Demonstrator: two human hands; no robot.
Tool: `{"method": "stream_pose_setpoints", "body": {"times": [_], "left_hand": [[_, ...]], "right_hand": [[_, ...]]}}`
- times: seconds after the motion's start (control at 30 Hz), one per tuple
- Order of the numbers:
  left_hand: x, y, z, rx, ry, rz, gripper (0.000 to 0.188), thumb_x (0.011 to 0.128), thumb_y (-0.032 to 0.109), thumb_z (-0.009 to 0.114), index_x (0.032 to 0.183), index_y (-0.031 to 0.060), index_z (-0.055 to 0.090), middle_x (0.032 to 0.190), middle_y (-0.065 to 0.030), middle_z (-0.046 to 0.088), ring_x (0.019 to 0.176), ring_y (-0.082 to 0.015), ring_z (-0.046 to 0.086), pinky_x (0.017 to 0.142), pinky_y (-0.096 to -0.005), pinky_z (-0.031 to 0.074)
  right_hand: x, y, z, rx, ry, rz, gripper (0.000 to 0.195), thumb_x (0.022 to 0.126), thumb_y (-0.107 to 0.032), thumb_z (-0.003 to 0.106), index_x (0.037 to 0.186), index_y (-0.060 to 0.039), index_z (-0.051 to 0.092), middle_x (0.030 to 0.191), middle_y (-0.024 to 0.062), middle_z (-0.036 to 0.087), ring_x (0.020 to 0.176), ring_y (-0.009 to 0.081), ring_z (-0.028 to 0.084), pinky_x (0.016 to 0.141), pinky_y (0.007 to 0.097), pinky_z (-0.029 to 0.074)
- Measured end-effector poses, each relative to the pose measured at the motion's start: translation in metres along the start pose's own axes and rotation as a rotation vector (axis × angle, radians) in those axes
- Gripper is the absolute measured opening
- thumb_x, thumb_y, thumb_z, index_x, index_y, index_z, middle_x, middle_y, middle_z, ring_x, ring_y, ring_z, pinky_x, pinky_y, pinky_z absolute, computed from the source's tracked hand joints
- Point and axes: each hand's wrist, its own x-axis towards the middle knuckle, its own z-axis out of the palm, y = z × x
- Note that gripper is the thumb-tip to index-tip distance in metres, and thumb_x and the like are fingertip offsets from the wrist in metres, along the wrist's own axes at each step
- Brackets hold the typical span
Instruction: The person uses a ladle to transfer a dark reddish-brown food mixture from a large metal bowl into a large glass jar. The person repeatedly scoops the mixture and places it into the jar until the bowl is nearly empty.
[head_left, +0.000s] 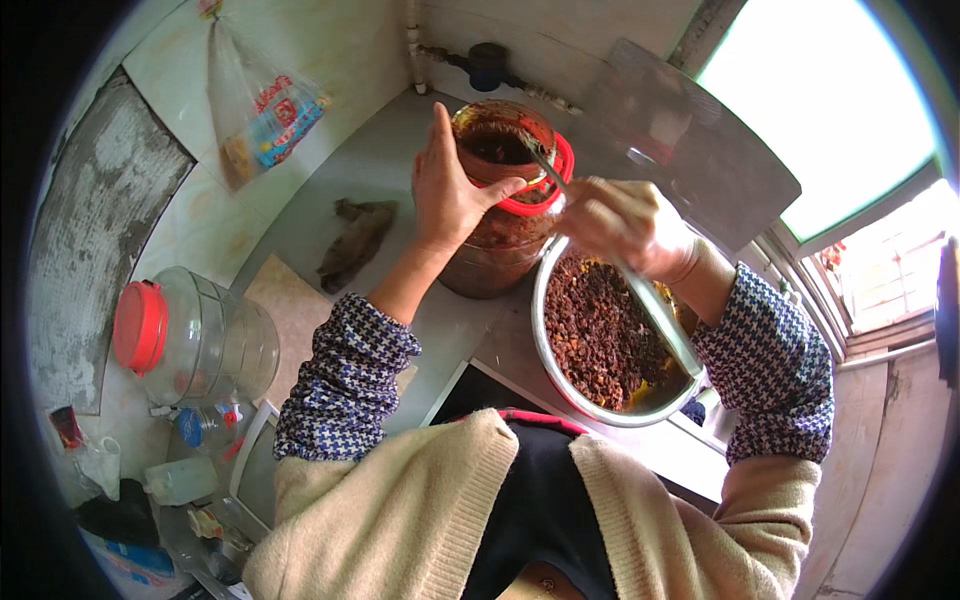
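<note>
My left hand (454, 180) holds the neck of a large clear jar (487, 259), its thumb across the front and its fingers up along the left side. A red plastic collar handle (564, 169) circles the jar's neck. Dark red-brown paste coats the inside. In my right hand (630, 225), blurred, is a long-handled metal utensil (551, 169), its working end in the jar's mouth and its broad handle slanting back over the bowl. Below that hand, a metal bowl (541, 330) holds a coarse dark red mixture (600, 337) with yellow oil at its edge.
A brown cloth (356, 244) lies left of the jar on the grey counter (442, 330). An empty clear jar with a red lid (140, 328) lies at the left. A plastic bag (262, 120) hangs on the wall. Behind the bowl, a grey panel (697, 142) leans by the window.
</note>
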Motion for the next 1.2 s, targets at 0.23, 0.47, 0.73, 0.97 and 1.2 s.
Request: {"method": "stream_pose_setpoints", "body": {"times": [0.23, 0.47, 0.73, 0.97, 1.2], "left_hand": [[0.006, 0.0, -0.011, -0.041, -0.085, 0.034, 0.108, 0.065, 0.04, 0.08, 0.14, -0.005, 0.015, 0.138, -0.0258, 0.032, 0.127, -0.0322, 0.036, 0.105, -0.0388, 0.03], [-0.04, 0.058, 0.001, 0.02, -0.066, 0.322, 0.075, 0.082, 0.036, 0.065, 0.137, -0.0022, 0.03, 0.139, -0.0203, 0.036, 0.13, -0.0364, 0.031, 0.107, -0.0453, 0.022], [-0.179, 0.043, 0.06, -0.086, -0.455, 0.035, 0.055, 0.09, 0.025, 0.054, 0.134, -0.0006, 0.035, 0.138, -0.0199, 0.037, 0.128, -0.0353, 0.034, 0.107, -0.0442, 0.023], [-0.207, 0.044, 0.102, -0.097, -0.422, -0.204, 0.055, 0.093, 0.025, 0.046, 0.138, -0.0015, 0.026, 0.141, -0.0237, 0.027, 0.131, -0.0417, 0.024, 0.108, -0.0469, 0.021], [-0.212, 0.043, 0.11, -0.043, -0.332, -0.184, 0.053, 0.094, 0.024, 0.044, 0.138, -0.0015, 0.027, 0.139, -0.0229, 0.032, 0.13, -0.0428, 0.025, 0.108, -0.0467, 0.021]], "right_hand": [[-0.049, -0.025, -0.031, 0.555, 0.783, 0.916, 0.025, 0.098, -0.017, 0.04, 0.087, 0.0024, 0.051, 0.085, 0.0136, 0.062, 0.068, 0.0239, 0.065, 0.061, 0.0327, 0.055], [-0.215, -0.06, -0.028, 0.218, 0.653, 1.45, 0.025, 0.095, -0.021, 0.05, 0.077, -0.0042, 0.048, 0.067, 0.0032, 0.058, 0.056, 0.0115, 0.06, 0.051, 0.0236, 0.047], [-0.288, -0.089, 0.016, -0.167, -0.036, 1.119, 0.02, 0.083, -0.009, 0.063, 0.074, -0.0067, 0.046, 0.067, 0.012, 0.048, 0.058, 0.0319, 0.055, 0.052, 0.0388, 0.042], [-0.26, -0.108, 0.034, 0.156, 0.187, 1.308, 0.024, 0.089, -0.009, 0.057, 0.07, -0.0022, 0.043, 0.06, 0.0141, 0.045, 0.049, 0.0261, 0.053, 0.045, 0.0314, 0.038], [-0.248, -0.113, 0.034, 0.598, 0.287, 1.697, 0.031, 0.094, -0.024, 0.051, 0.071, -0.0029, 0.049, 0.064, 0.0043, 0.055, 0.057, 0.0119, 0.061, 0.049, 0.0225, 0.049]]}}
